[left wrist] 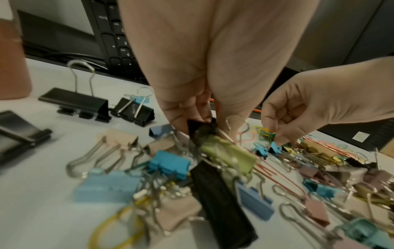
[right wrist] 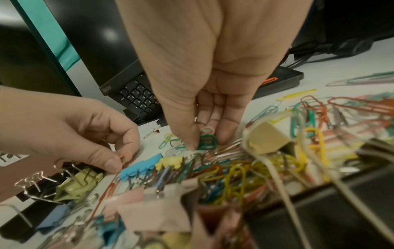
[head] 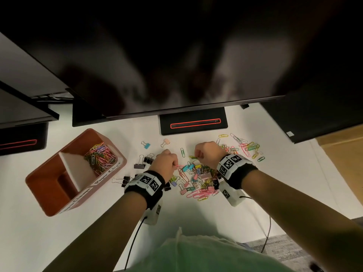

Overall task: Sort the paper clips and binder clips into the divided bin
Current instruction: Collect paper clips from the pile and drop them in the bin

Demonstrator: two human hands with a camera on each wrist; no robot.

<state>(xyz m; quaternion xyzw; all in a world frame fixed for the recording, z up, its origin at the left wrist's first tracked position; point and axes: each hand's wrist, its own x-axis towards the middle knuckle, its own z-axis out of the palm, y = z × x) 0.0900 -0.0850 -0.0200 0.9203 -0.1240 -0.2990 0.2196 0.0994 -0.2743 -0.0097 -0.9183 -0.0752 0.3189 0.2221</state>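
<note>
An orange divided bin [head: 49, 191] stands at the left of the white table. Its far compartment holds coloured paper clips [head: 100, 156]; the near one shows a bare floor. A mixed pile of paper clips and binder clips [head: 196, 179] lies between my hands. My left hand [head: 173, 165] pinches one end of an orange-red paper clip [right wrist: 110, 185] at the pile's left edge. My right hand [head: 197, 157] pinches a few green paper clips [right wrist: 208, 141] at the pile's far side. Black binder clips [head: 144, 160] lie left of my left hand. Loose paper clips [head: 245, 148] are scattered to the right.
A dark monitor overhangs the back of the table on a black stand base [head: 193, 122]. A black keyboard [left wrist: 115, 42] sits behind the clips. Two small binder clips [head: 146, 145] lie apart near the stand. The table's right edge [head: 334, 173] runs diagonally.
</note>
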